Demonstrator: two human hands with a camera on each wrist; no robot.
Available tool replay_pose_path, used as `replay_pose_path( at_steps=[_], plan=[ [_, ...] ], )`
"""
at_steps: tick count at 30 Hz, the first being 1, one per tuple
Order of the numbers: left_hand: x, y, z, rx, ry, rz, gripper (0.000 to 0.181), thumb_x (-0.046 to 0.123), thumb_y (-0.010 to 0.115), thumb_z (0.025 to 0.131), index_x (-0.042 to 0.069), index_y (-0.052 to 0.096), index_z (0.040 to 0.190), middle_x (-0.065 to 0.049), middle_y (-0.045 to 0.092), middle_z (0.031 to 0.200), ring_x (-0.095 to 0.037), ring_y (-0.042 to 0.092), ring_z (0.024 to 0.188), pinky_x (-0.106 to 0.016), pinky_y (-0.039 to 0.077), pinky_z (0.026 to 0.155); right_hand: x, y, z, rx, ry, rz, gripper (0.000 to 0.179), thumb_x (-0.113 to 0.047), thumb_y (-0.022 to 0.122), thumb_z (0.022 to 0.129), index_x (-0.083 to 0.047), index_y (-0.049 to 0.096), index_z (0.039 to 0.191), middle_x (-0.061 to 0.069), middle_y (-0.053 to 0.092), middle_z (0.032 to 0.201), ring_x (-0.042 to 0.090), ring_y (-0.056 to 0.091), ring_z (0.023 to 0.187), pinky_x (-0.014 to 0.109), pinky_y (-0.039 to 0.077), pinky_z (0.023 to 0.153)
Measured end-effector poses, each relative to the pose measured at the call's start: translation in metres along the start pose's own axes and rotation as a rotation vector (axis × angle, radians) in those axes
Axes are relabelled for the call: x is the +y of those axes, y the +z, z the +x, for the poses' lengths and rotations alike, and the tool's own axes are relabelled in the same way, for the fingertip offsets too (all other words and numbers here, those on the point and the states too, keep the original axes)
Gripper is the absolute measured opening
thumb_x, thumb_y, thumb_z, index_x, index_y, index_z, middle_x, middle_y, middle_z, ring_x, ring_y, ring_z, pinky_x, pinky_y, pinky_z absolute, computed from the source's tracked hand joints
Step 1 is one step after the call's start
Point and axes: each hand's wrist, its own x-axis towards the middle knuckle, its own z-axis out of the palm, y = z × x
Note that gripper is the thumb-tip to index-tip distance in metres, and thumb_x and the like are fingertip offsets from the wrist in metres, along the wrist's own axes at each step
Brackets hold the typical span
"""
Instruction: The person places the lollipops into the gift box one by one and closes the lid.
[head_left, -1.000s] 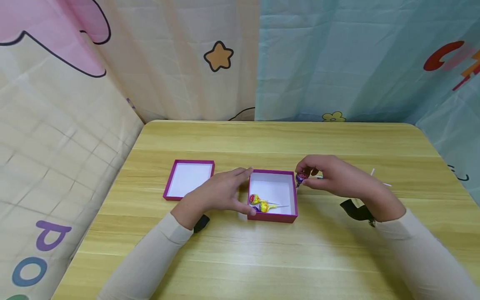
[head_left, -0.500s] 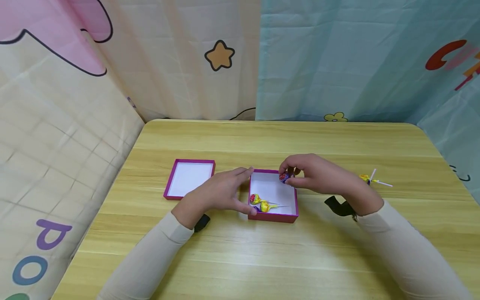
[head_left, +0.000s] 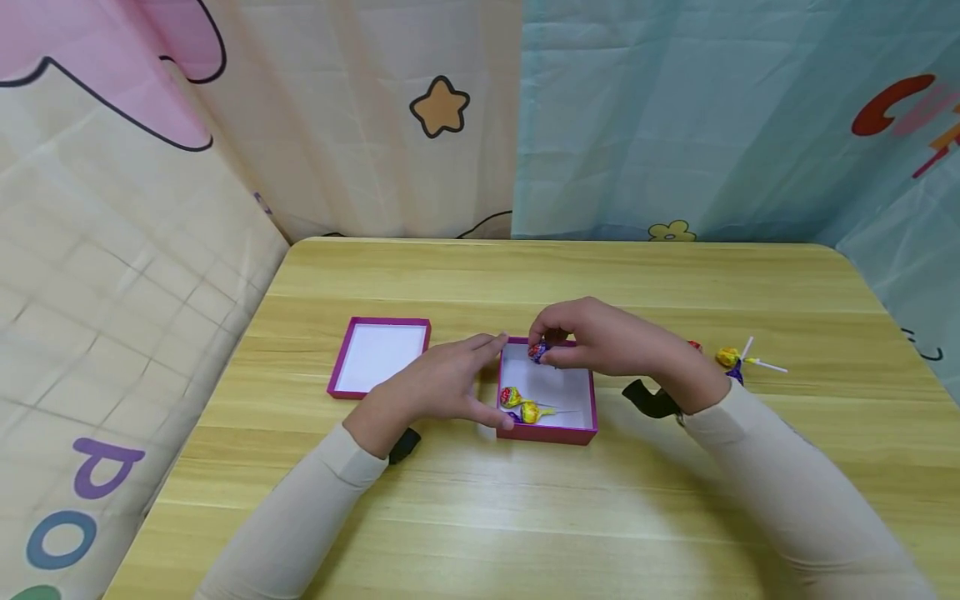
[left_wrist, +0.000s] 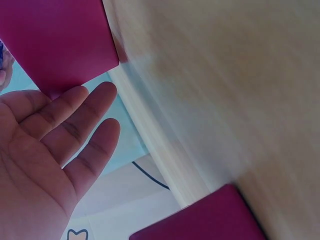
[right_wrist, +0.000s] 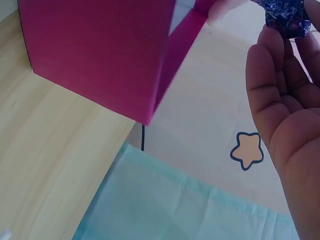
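In the head view my left hand (head_left: 453, 379) holds the magenta square box (head_left: 555, 435) by its left side. Its thumb lies at the front left corner and its forefinger reaches the back left corner; the other fingers stretch out past the wall in the left wrist view. Above the box's back part, my right hand (head_left: 592, 337) pinches a lollipop (head_left: 537, 352) in a dark purple and red wrapper, also held at the fingertips in the right wrist view. Inside the box lie two yellow-wrapped lollipops (head_left: 531, 412) and a purple one (head_left: 513, 417), partly behind my thumb.
The matching shallow lid (head_left: 380, 358) rests inside up to the left of the box, partly behind my left hand. Several more lollipops (head_left: 727, 358) lie on the wooden table (head_left: 480, 517) to the right, one largely behind my right wrist. Printed curtains (head_left: 360, 125) hang behind.
My right hand has carried the purple lollipop leftward from beside the box's right wall to over its inside. More of the lollipops on the right now show. The left hand has stayed put.
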Motion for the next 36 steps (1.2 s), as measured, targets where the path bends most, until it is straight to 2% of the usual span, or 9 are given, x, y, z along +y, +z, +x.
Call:
replay_pose_path(
  at_steps=[10,17,31,36],
  plan=[
    [0.000,0.000,-0.001,0.004,0.007,0.003,0.124,0.089,0.060,0.065,0.014,0.026,0.158,-0.002,0.043,0.152,-0.018,0.049,0.131,-0.036,0.043,0.106,0.007,0.012,0.010,-0.056,0.060,0.034,0.007,-0.015,0.071,0.093,-0.018,0.068,0.099,-0.007,0.063,0.091,0.014,0.058,0.081,0.030,0.052,0.070],
    [0.001,0.000,0.000,0.004,0.002,0.004,0.124,0.088,0.060,0.066,0.014,0.026,0.158,-0.002,0.042,0.153,-0.018,0.049,0.131,-0.036,0.043,0.106,0.010,0.020,0.015,-0.090,0.033,0.042,0.008,-0.010,0.070,0.093,-0.015,0.069,0.099,-0.006,0.062,0.089,0.014,0.056,0.080,0.030,0.051,0.071],
    [0.001,-0.001,-0.001,-0.005,0.002,-0.003,0.121,0.085,0.063,0.068,0.014,0.026,0.158,-0.002,0.042,0.153,-0.018,0.047,0.133,-0.036,0.042,0.107,0.014,0.034,0.019,-0.137,0.057,-0.066,0.007,-0.012,0.070,0.093,-0.015,0.070,0.099,-0.009,0.063,0.088,0.011,0.056,0.081,0.031,0.051,0.076],
    [0.001,-0.001,-0.001,0.001,0.006,0.010,0.122,0.087,0.061,0.067,0.013,0.027,0.158,-0.002,0.042,0.153,-0.017,0.047,0.133,-0.036,0.042,0.106,0.014,0.038,0.021,-0.145,0.026,-0.112,0.007,-0.013,0.070,0.093,-0.014,0.072,0.100,-0.010,0.064,0.089,0.010,0.057,0.081,0.030,0.051,0.078]
  ],
)
